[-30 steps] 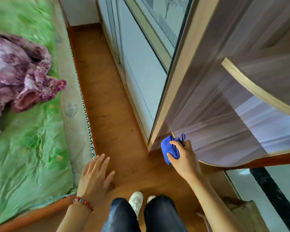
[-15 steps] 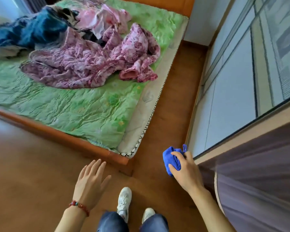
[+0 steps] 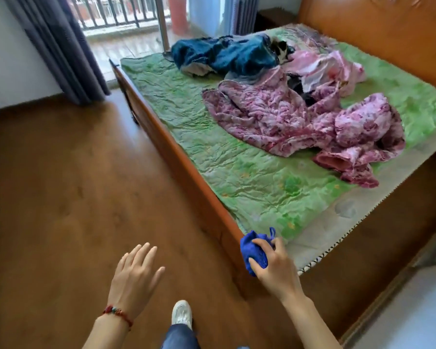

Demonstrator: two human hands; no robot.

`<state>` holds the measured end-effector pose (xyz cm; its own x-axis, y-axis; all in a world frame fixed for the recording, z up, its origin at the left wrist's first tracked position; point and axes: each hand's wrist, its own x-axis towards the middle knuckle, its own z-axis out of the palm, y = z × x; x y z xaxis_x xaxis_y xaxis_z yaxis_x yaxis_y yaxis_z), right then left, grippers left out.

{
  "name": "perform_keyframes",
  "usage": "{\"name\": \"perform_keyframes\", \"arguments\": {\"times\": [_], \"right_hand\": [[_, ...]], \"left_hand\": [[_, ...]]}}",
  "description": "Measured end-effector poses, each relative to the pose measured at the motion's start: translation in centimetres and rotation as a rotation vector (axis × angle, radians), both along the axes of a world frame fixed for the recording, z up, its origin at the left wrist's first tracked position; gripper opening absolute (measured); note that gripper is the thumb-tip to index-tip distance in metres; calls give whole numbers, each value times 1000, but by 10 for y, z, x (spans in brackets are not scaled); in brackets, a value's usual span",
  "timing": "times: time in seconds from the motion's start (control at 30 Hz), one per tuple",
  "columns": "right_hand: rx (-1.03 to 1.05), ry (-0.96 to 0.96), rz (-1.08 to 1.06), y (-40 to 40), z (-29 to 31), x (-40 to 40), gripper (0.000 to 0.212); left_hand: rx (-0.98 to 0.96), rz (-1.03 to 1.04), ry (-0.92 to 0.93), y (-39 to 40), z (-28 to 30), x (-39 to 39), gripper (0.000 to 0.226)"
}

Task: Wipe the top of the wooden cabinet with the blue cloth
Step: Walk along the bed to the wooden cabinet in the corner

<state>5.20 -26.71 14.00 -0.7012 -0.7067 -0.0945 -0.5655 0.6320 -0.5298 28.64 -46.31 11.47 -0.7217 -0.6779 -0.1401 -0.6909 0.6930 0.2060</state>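
Holding the blue cloth [image 3: 254, 250] bunched in our right hand [image 3: 275, 267], we note the fingers curled round it and the thumb pressed on its near side; a small loop of the cloth sticks up above the knuckles. Hand and cloth are in the air over the near corner of the bed [image 3: 207, 197], above the end of its wooden side rail. The wooden cabinet is not in view.

Our left hand [image 3: 134, 278] is empty, palm down, fingers spread and straight, above the wooden floor [image 3: 73, 197] and well apart from the right hand. A beaded bracelet [image 3: 117, 314] of red with a green bead sits on the left wrist.

Between the two forearms, at the bottom edge of the view, one white shoe [image 3: 181, 312] and a blue trouser leg [image 3: 179, 336] show, the shoe flat on the floor.

On the bed: a crumpled green sheet [image 3: 212, 147] covering most of the mattress, whose pale edge is bare along the right side near the corner. A pink-and-maroon patterned blanket [image 3: 300, 122] lies in a heap towards the right side; a dark blue blanket [image 3: 224, 55] lies at the far end. An orange-brown headboard [image 3: 375, 34] stands at the far right.

Far left: a dark grey curtain [image 3: 61, 46] hanging beside an open doorway with a railing [image 3: 116, 11] outside.
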Motion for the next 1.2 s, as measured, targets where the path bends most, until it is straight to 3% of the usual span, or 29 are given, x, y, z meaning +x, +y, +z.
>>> {"name": "perform_keyframes", "arguments": {"times": [0.53, 0.8, 1.2], "right_hand": [[-8, -1, 372, -314, -2, 9, 44], [-47, -18, 461, -470, -17, -31, 44], [-106, -6, 546, -727, 15, -110, 44]], "left_hand": [[26, 378, -86, -218, 1, 73, 78], [5, 460, -96, -334, -10, 40, 78], [-103, 502, -11, -565, 26, -34, 76]]}}
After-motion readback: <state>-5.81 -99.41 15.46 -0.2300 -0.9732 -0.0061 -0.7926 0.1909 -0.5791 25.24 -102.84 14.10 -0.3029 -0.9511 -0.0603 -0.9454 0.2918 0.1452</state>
